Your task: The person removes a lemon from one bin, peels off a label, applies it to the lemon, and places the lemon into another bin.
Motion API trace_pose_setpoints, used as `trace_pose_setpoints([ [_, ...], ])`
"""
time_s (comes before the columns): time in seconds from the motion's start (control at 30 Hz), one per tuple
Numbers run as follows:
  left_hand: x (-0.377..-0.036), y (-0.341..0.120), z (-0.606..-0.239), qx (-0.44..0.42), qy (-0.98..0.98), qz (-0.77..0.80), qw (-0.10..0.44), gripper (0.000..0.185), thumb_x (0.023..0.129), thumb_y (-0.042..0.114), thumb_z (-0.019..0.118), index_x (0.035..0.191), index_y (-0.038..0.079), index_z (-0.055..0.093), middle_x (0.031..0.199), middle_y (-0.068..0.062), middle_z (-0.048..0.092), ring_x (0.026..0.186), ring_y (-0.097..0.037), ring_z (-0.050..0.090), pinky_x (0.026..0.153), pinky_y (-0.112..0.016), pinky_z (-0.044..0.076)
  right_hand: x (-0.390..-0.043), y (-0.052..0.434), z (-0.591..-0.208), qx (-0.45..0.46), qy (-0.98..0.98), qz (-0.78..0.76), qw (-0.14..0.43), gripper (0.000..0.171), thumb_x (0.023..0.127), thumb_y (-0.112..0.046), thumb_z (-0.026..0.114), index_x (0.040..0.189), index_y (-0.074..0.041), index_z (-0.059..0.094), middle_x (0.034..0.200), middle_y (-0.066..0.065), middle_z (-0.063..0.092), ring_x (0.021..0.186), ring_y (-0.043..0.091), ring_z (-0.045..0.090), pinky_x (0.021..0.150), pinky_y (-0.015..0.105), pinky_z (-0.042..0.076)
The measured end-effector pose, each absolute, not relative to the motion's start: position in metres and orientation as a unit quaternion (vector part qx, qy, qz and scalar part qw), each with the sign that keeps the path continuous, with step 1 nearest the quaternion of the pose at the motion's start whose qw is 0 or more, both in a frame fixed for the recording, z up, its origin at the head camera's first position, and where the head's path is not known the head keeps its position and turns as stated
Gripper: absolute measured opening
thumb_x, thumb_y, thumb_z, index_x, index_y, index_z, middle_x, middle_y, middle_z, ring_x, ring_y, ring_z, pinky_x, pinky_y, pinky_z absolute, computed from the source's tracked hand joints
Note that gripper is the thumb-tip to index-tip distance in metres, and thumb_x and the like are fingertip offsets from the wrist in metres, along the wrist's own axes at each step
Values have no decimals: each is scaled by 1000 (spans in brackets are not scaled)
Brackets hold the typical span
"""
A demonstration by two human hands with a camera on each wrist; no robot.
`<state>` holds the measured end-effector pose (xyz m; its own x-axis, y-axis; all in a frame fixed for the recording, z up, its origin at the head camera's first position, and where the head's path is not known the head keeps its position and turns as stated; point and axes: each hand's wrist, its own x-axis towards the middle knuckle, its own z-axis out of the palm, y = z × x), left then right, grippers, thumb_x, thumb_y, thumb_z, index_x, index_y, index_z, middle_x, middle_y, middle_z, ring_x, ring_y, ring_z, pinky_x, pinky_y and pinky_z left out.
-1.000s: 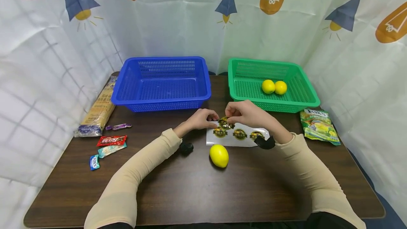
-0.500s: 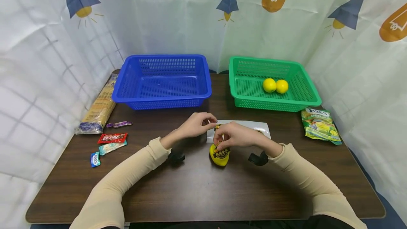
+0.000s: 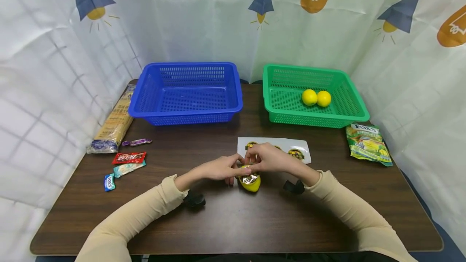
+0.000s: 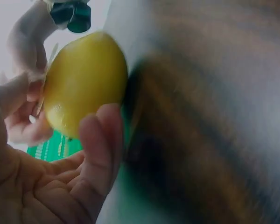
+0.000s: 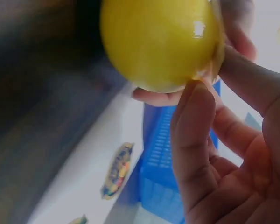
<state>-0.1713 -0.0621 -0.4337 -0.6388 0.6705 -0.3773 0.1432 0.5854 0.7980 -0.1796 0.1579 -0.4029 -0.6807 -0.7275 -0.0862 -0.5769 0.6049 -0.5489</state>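
Both my hands are at the lemon (image 3: 251,186), a shiny sticker (image 3: 250,178) on top.
My left hand (image 3: 220,168) curves its fingers round the lemon's left side, thumb at the sticker; my right hand (image 3: 268,157) pinches the sticker's edge, thumb and forefinger nearly together. The lemon is near the middle of the table (image 3: 233,223), the sticker sheet (image 3: 267,141) just beyond it toward the far edge. A green basket (image 3: 316,120) stands by the far right corner.

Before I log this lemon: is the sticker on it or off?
On: the shiny sticker lies against the lemon, with left hand and right hand at it. Whether fully stuck, I cannot tell.
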Motion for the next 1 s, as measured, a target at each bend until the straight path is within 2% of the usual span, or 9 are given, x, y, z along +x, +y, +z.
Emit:
trace_pose_setpoints([
  [0.1, -170, -60, -437, 253, 808, 386, 366, 65, 95, 64, 51, 136, 14, 50, 79, -5, 71, 64, -15, 69, 64, -29, 57, -177, 161, -409, -346, 890, -253, 156, 18, 87, -31, 76, 93, -16, 68, 78, -5, 64, 69, 4, 54, 63, 18, 48],
  [0.23, -169, -60, -437, 263, 799, 389, 375, 59, 97, 60, 51, 135, 15, 54, 90, -4, 71, 68, -14, 70, 69, -28, 57, -172, 167, -416, -295, 884, -284, 227, 23, 93, -36, 69, 102, -16, 64, 77, -4, 67, 61, 6, 59, 58, 22, 51],
  [0.37, -168, -60, -435, 276, 793, 389, 378, 46, 99, 51, 55, 130, 16, 57, 93, -3, 72, 72, -13, 71, 75, -26, 55, -168, 170, -422, -249, 861, -324, 302, 32, 98, -44, 60, 110, -14, 61, 78, -1, 72, 58, 12, 67, 58, 29, 57],
  [0.6, -168, -57, -440, 263, 763, 448, 383, 32, 98, 33, 63, 121, 10, 60, 93, -5, 72, 76, -13, 72, 73, -27, 59, -165, 172, -430, -214, 824, -386, 355, 37, 102, -44, 50, 114, -9, 57, 74, 6, 72, 58, 15, 71, 56, 34, 60],
  [0.7, -169, -56, -441, 256, 742, 481, 391, 35, 98, 27, 63, 124, 4, 59, 103, -9, 70, 86, -11, 71, 78, -29, 61, -163, 173, -432, -203, 804, -419, 370, 37, 102, -41, 51, 116, -6, 53, 78, 10, 74, 62, 15, 72, 59, 34, 61],
  [0.8, -170, -58, -440, 251, 727, 508, 388, 40, 99, 24, 62, 130, -1, 56, 115, -15, 66, 97, -12, 68, 85, -32, 61, -162, 175, -430, -200, 785, -457, 369, 40, 101, -37, 56, 120, -3, 49, 89, 15, 76, 70, 18, 74, 66, 37, 63],
  [0.9, -173, -60, -438, 233, 720, 538, 370, 43, 99, 23, 62, 136, 2, 54, 123, -18, 61, 106, -15, 66, 90, -34, 60, -164, 179, -426, -204, 777, -484, 348, 45, 98, -33, 61, 125, 0, 47, 95, 19, 76, 75, 25, 74, 72, 40, 63],
  [1.0, -175, -61, -438, 203, 706, 580, 352, 46, 99, 23, 63, 141, 7, 53, 127, -22, 61, 108, -17, 66, 93, -37, 59, -168, 182, -422, -215, 783, -495, 309, 46, 96, -29, 66, 126, 1, 47, 91, 19, 75, 75, 31, 73, 72, 43, 63],
])
